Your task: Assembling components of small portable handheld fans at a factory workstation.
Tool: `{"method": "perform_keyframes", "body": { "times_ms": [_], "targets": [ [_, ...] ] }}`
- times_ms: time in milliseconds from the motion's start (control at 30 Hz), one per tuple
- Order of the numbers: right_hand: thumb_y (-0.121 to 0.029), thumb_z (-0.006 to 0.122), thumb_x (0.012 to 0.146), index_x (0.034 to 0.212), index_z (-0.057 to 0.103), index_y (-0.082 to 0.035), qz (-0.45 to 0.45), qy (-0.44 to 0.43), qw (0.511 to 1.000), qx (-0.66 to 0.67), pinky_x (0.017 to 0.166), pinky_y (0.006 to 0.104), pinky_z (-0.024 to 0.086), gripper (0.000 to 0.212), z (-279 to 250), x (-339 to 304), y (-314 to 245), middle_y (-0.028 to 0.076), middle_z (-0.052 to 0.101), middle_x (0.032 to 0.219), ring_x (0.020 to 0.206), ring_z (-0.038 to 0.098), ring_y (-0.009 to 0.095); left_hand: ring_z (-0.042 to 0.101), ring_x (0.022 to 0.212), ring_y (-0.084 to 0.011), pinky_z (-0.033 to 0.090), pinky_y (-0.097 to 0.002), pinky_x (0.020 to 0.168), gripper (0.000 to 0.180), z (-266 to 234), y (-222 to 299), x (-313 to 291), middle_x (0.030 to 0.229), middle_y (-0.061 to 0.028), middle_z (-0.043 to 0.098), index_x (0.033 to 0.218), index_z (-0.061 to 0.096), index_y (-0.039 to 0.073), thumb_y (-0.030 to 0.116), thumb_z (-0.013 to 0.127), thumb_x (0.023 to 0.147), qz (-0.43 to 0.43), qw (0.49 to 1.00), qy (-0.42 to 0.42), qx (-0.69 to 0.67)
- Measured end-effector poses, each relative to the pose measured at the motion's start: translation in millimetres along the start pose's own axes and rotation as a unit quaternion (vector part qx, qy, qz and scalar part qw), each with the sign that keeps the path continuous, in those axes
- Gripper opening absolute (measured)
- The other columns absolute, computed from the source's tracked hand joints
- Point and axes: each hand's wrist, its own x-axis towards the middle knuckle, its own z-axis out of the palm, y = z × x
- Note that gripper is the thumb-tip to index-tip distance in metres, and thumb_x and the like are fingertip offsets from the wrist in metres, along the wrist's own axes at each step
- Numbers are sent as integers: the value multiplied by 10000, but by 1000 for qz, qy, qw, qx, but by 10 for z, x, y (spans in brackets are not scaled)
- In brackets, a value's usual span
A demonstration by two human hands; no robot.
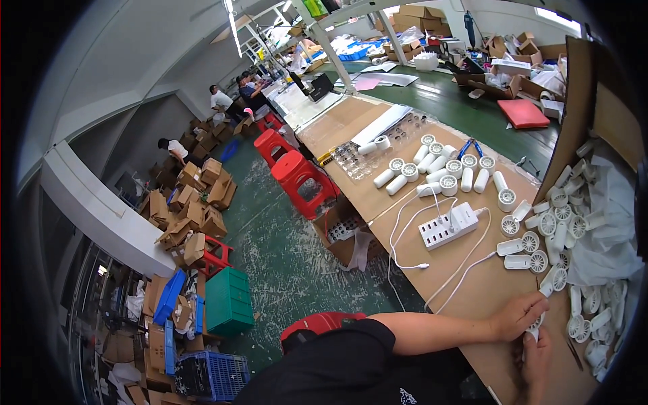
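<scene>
At the near right of the workbench my hands are together on a white handheld fan, mostly covered by fingers. My left hand reaches over it from the left, fingers closed at its upper part. Below, my right hand is closed round its lower part, thumb up. Just right of them lies a thin dark tool, perhaps a screwdriver or tweezers. Beyond my hands are white fan pieces with round grilles and oblong white handle shells.
A white multi-port charger with trailing cables sits mid-bench. Assembled white fans and blue-handled pliers lie farther off. A carton of fan parts and plastic stands right. Red stools and a green crate are left; people work beyond.
</scene>
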Motion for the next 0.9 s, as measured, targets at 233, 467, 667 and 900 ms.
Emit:
{"method": "perform_keyframes", "body": {
  "times_ms": [233, 467, 667, 900],
  "targets": [
    [-159, 616, 970, 1075, 654, -31, 19, 38, 999, -7, 466, 237, 366, 170, -99, -174, -30, 38, 621, 747, 526, 484, 101, 581, 865, -207, 487, -335, 806, 284, 144, -70, -49, 1034, -70, 674, 1177, 658, 53, 252, 473, 1095, -51, 994, -67, -67],
    [-180, 687, 928, 1048, 700, -34, -113, 19, 985, -128, 668, 338, 495, 189, 162, -56, -187, 71, 702, 831, 701, 583, 192, 616, 935, -155, 502, -294, 859, 374, -204, -61, -153, 1097, -75, 678, 1343, 612, 33, 208, 440, 1059, -122, 989, -28, -84],
    [-231, 738, 911, 1126, 685, -67, -221, 217, 904, -295, 647, 363, 517, 275, 175, -165, 4, 98, 722, 880, 672, 638, 289, 611, 955, -186, 515, -308, 856, 361, -102, 125, -9, 1164, -100, 658, 1354, 592, 17, 229, 543, 1067, -78, 994, -68, -35],
    [-264, 759, 893, 1246, 653, -109, -297, 151, 812, -480, 820, 410, 526, 400, -75, -277, 14, 87, 699, 1014, 910, 680, 293, 638, 1038, -212, 528, -328, 902, 498, -208, 202, -148, 1236, -109, 645, 1388, 555, 26, 118, 730, 932, -49, 988, -142, 33]
  ]
}}
